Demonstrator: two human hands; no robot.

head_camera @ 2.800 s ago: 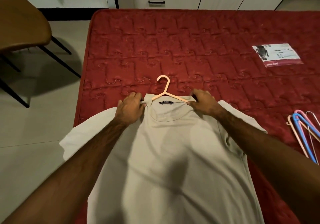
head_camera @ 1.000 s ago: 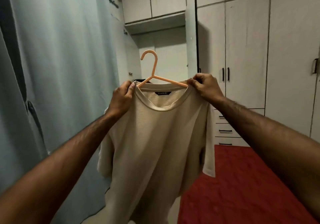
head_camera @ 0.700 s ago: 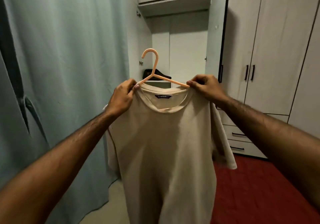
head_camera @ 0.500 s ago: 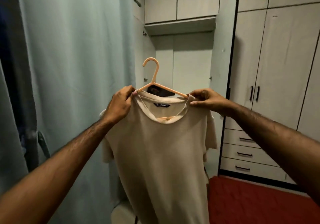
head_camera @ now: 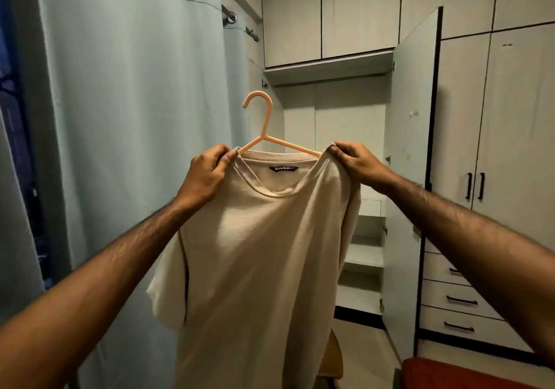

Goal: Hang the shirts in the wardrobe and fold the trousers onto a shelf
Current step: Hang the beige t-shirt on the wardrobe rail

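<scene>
A beige T-shirt (head_camera: pixel 258 253) hangs on an orange plastic hanger (head_camera: pixel 264 127), held up in front of me. My left hand (head_camera: pixel 207 175) pinches the shirt's left shoulder by the collar. My right hand (head_camera: pixel 357 163) pinches the right shoulder over the hanger's arm. The hanger's hook points up and left, below the hanging rail (head_camera: pixel 327 80) of the open wardrobe (head_camera: pixel 333 112) straight ahead. The shirt hides the wardrobe's lower left part.
The wardrobe's door (head_camera: pixel 411 160) stands open on the right, with shelves (head_camera: pixel 363 256) low inside. Shut wardrobe doors and drawers (head_camera: pixel 459 298) fill the right side. A pale green curtain (head_camera: pixel 135 118) hangs on the left. The red mattress corner (head_camera: pixel 450 373) shows at bottom right.
I lifted the shirt on its hanger off the red mattress and carried it toward the open wardrobe. The wardrobe is nearer and more central now. Both hands keep their hold on the shoulders.
</scene>
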